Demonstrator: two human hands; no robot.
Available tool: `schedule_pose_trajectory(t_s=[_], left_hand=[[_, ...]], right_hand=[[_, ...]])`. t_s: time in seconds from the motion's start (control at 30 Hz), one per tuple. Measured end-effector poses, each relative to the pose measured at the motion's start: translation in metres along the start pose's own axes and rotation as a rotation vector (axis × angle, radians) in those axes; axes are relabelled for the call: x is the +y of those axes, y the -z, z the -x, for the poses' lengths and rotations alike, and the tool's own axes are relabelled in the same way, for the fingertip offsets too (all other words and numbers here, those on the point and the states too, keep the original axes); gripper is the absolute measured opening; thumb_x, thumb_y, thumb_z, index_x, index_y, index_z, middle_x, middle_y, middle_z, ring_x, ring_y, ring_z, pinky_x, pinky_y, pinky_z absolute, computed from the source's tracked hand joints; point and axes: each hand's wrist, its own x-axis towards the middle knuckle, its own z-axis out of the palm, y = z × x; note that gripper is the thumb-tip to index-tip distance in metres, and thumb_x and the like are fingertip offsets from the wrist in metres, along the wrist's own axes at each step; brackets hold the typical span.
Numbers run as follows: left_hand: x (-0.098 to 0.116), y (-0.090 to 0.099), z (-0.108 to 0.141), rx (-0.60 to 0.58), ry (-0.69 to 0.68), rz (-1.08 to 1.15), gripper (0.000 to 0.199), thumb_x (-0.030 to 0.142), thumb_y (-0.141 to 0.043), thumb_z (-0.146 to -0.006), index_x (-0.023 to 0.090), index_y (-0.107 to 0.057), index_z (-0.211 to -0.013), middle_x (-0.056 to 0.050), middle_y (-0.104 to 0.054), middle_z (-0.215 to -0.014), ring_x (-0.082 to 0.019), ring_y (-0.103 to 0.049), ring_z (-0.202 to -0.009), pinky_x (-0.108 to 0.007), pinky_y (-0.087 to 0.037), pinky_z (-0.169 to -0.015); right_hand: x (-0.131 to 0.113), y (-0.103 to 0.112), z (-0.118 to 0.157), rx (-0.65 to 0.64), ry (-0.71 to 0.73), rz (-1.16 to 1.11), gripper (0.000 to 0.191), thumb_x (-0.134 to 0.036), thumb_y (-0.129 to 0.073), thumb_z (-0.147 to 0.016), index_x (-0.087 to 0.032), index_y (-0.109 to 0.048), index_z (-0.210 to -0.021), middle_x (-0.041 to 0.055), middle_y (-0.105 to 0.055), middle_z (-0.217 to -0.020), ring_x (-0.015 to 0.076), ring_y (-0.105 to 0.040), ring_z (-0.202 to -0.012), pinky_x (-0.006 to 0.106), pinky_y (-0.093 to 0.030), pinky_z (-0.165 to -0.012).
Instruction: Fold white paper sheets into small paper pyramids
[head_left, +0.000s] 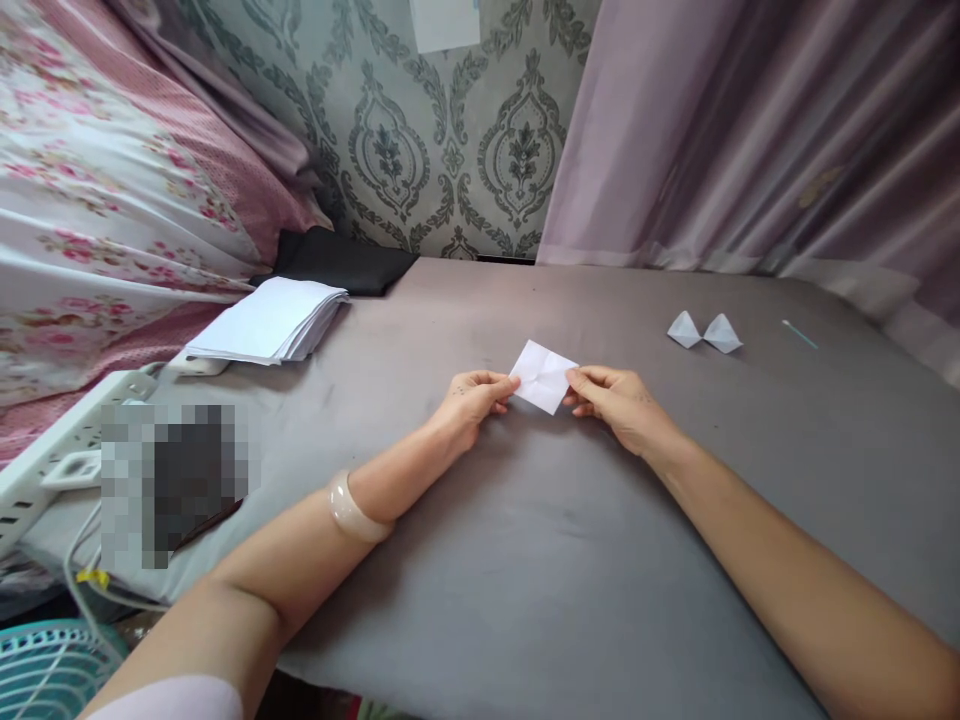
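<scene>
A small white square of paper with crossing crease lines is held above the grey surface, turned so that its corners point to the sides. My left hand pinches its left corner between thumb and fingers. At the opposite corner, my right hand pinches the paper the same way. To the right, a folded white paper shape with two pointed halves joined at a narrow middle rests on the surface. A pale bracelet circles my left forearm.
At the back left lies a stack of white paper beside a black folded item. A white power strip with cables and a blurred dark object are at left. A thin blue stick lies far right. Curtains and a patterned wall border the surface.
</scene>
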Motion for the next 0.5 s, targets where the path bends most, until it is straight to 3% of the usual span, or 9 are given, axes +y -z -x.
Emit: schedule_pose_trajectory(t_s=[0.17,0.23,0.3,0.4,0.5], left_hand=[[0.004,0.000,0.005,-0.034,0.128,-0.181,0.017,0.025,-0.076,-0.066,0.013,-0.065,-0.059,-0.003,-0.056,-0.051,-0.008,-0.045,-0.043,-0.024,-0.034,-0.045],[0.005,0.002,0.006,-0.045,0.087,-0.323,0.018,0.027,-0.073,-0.068,0.014,-0.065,-0.059,0.000,-0.051,-0.046,-0.007,-0.039,-0.040,-0.024,-0.028,-0.044],[0.005,0.004,0.007,-0.049,-0.040,-0.473,0.018,0.029,-0.072,-0.068,0.015,-0.066,-0.058,0.002,-0.047,-0.043,-0.008,-0.037,-0.041,-0.024,-0.026,-0.046],[0.005,0.004,0.012,-0.060,-0.217,-0.659,0.017,0.028,-0.069,-0.069,0.017,-0.065,-0.057,-0.001,-0.055,-0.049,-0.013,-0.046,-0.051,-0.026,-0.031,-0.053],[0.005,0.002,0.015,-0.043,-0.269,-0.800,0.015,0.028,-0.066,-0.070,0.018,-0.064,-0.058,-0.004,-0.060,-0.057,-0.017,-0.052,-0.058,-0.028,-0.035,-0.059]], right_hand=[[-0.001,0.000,0.000,0.034,-0.054,0.126,0.029,-0.046,-0.073,-0.068,-0.017,-0.069,-0.069,0.0016,-0.061,-0.057,0.0091,-0.047,-0.047,0.023,-0.035,-0.043],[-0.003,0.001,0.001,0.042,-0.084,0.227,0.028,-0.045,-0.069,-0.071,-0.017,-0.067,-0.065,-0.0002,-0.057,-0.052,0.0082,-0.042,-0.043,0.024,-0.030,-0.041],[-0.004,0.003,0.001,0.035,-0.093,0.388,0.031,-0.045,-0.064,-0.075,-0.018,-0.065,-0.061,0.0000,-0.054,-0.049,0.0095,-0.042,-0.043,0.025,-0.029,-0.042],[-0.002,0.002,0.003,0.066,-0.015,0.773,0.033,-0.048,-0.059,-0.079,-0.020,-0.065,-0.062,0.0041,-0.060,-0.057,0.0153,-0.051,-0.052,0.029,-0.035,-0.050],[0.001,-0.002,0.006,0.168,0.199,1.099,0.027,-0.044,-0.057,-0.082,-0.020,-0.069,-0.081,0.0108,-0.067,-0.082,0.0232,-0.058,-0.072,0.035,-0.041,-0.061]])
